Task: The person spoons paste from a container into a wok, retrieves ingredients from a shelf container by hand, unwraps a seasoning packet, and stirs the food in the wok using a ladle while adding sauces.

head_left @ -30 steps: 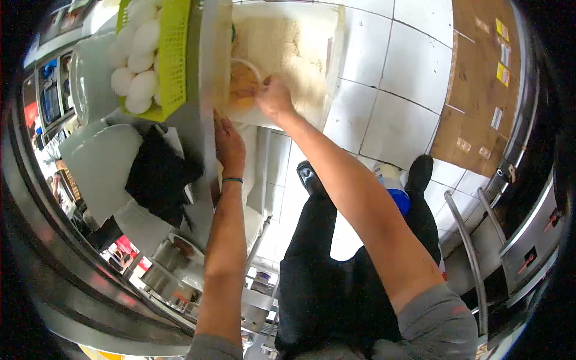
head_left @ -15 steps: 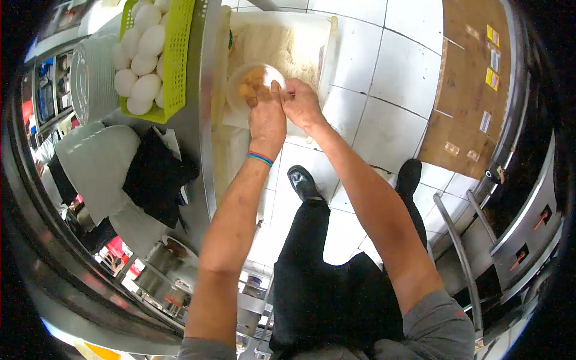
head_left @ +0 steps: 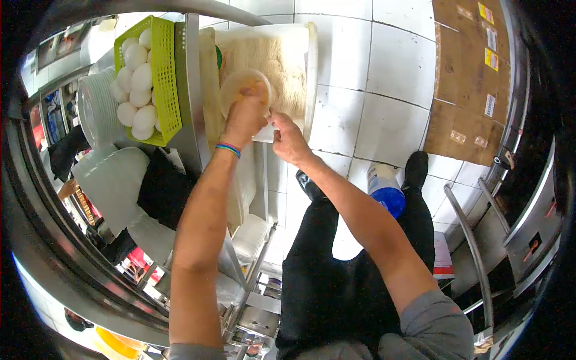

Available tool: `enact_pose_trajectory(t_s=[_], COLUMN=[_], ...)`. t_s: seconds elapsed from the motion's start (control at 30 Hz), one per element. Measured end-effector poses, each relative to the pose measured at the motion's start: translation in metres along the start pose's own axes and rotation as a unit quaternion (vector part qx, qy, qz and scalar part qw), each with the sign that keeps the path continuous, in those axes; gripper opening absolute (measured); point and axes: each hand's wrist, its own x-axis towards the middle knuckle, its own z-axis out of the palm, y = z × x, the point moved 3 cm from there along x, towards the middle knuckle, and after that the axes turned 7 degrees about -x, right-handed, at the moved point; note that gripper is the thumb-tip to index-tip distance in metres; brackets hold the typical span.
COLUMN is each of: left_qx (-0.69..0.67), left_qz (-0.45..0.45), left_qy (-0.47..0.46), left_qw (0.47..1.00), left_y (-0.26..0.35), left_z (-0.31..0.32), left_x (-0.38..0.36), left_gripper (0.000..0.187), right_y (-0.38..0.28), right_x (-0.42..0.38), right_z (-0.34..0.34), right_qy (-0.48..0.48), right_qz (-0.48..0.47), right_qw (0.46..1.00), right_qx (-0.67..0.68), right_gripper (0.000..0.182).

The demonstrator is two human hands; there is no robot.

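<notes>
A round, pale, see-through bowl (head_left: pixel 226 90) with orange food pieces (head_left: pixel 255 89) in it is over a white bin (head_left: pixel 312 72) of beige, crumb-like powder (head_left: pixel 252 51). My left hand (head_left: pixel 248 120), with a rainbow band at the wrist, reaches into the bowl. Its fingers are curled down at the orange pieces, and the bowl and knuckles partly hide their tips. At the bowl's near right edge, my right hand (head_left: pixel 290 139) is closed, thumb and fingers pinching the rim.
Left of the bin, a green basket (head_left: pixel 165 84) of white eggs (head_left: pixel 141 78) stands on a steel counter beside stacked clear plates (head_left: pixel 96 108) and a black cloth (head_left: pixel 162 186). A blue-lidded container (head_left: pixel 387 195) is on the tiled floor near my feet. Flattened cardboard (head_left: pixel 465 78) lies at right.
The view has shifted, and the blue-lidded container now shows by my leg. My left hand dips deeper into the bowl. My right hand has slid toward me along the rim, apart from the left.
</notes>
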Motion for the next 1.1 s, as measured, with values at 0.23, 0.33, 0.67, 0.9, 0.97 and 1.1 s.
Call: enact_pose_trajectory(t_s=[0.23, 0.33, 0.67, 0.9, 0.97, 1.1], left_qx=[-0.034, -0.077, -0.156, -0.201, -0.224, -0.180], left_qz=[0.031, 0.061, 0.022, 0.006, 0.022, 0.024], left_qy=[-0.042, -0.065, -0.124, -0.140, -0.139, -0.147], left_qw=[0.998, 0.993, 0.980, 0.970, 0.964, 0.972], left_y=[0.003, -0.015, -0.010, -0.026, -0.018, -0.016], left_z=[-0.019, -0.022, -0.017, -0.011, -0.015, -0.019], left_x=[0.000, 0.006, 0.008, 0.027, 0.026, 0.031], left_gripper=[0.038, 0.032, 0.028, 0.027, 0.026, 0.023], right_y=[-0.005, -0.018, -0.021, -0.026, -0.020, -0.010], right_x=[-0.006, -0.008, -0.022, 0.011, 0.028, 0.040], right_z=[0.003, -0.008, 0.010, 0.037, 0.048, 0.055], right_qy=[0.026, 0.065, 0.029, 0.080, 0.109, 0.009], right_qz=[-0.047, -0.051, -0.226, -0.141, -0.076, -0.048], right_qw=[0.998, 0.995, 0.861, 0.905, 0.924, 0.906], right_qx=[-0.043, -0.053, -0.454, -0.392, -0.358, -0.421], right_gripper=[0.059, 0.060, 0.032, 0.020, 0.016, 0.016])
